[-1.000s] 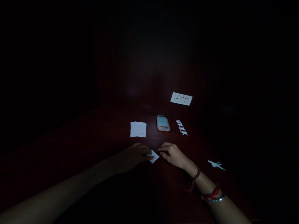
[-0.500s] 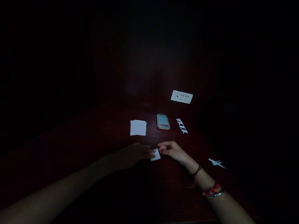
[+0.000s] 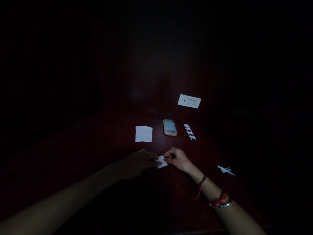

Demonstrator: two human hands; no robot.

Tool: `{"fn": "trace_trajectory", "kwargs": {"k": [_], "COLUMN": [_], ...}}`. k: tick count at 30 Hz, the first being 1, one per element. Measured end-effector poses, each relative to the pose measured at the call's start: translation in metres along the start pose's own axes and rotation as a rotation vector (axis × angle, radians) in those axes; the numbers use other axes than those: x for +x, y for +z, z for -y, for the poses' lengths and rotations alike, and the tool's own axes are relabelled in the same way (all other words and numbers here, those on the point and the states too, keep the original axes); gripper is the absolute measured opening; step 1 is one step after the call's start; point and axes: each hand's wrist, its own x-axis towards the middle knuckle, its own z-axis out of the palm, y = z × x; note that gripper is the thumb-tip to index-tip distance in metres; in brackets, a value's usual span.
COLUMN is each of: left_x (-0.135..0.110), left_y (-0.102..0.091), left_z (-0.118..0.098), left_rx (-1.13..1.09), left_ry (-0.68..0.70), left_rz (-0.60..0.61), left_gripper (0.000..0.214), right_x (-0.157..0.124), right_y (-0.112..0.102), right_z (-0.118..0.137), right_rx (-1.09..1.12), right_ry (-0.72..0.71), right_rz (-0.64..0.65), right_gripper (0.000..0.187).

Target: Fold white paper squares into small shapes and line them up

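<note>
A small folded piece of white paper lies on the dark red table between my two hands. My left hand is on its left side, thumb resting over the lower part and fingers at the upper edge. From the right, my right hand pinches the paper's right edge between thumb and fingers. Beyond my hands is a stack of white square paper sheets. Dim light hides the finer folds.
Behind my hands lies a phone with a blurred screen, beside a zigzag strip of folded white paper. Thin white paper strips lie crossed at the right. A white socket panel is on the back wall.
My right hand has moved left and down onto the paper and now grips its right edge. The left fingers have drawn back a little, and the paper's upper part looks differently folded.
</note>
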Motion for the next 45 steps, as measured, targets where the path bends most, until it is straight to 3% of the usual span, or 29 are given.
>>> {"fn": "trace_trajectory", "kwargs": {"k": [7, 12, 17, 25, 32, 45], "left_x": [-0.003, -0.006, -0.009, -0.006, -0.007, -0.008], "left_y": [0.005, 0.003, -0.001, -0.008, -0.009, 0.004], "left_z": [-0.004, 0.001, 0.004, -0.001, -0.002, 0.000], "left_rx": [0.007, 0.013, -0.031, -0.076, -0.066, -0.001], "left_ry": [-0.043, -0.031, -0.014, -0.034, -0.025, -0.086], "left_rz": [0.032, 0.079, 0.032, 0.054, 0.069, 0.059], "left_gripper": [0.052, 0.062, 0.062, 0.063, 0.062, 0.053], "right_x": [0.003, -0.003, -0.008, -0.011, -0.011, -0.011], "right_y": [0.001, -0.004, -0.010, -0.008, -0.012, -0.013], "right_z": [-0.005, 0.005, 0.014, 0.015, 0.012, 0.011], "right_rx": [0.066, 0.046, -0.052, -0.081, -0.139, -0.193], "right_ry": [0.013, -0.113, -0.287, -0.332, -0.481, -0.553], "right_rz": [0.022, 0.060, 0.052, -0.001, 0.150, 0.214], "right_gripper": [0.011, 0.008, 0.007, 0.017, 0.014, 0.017]}}
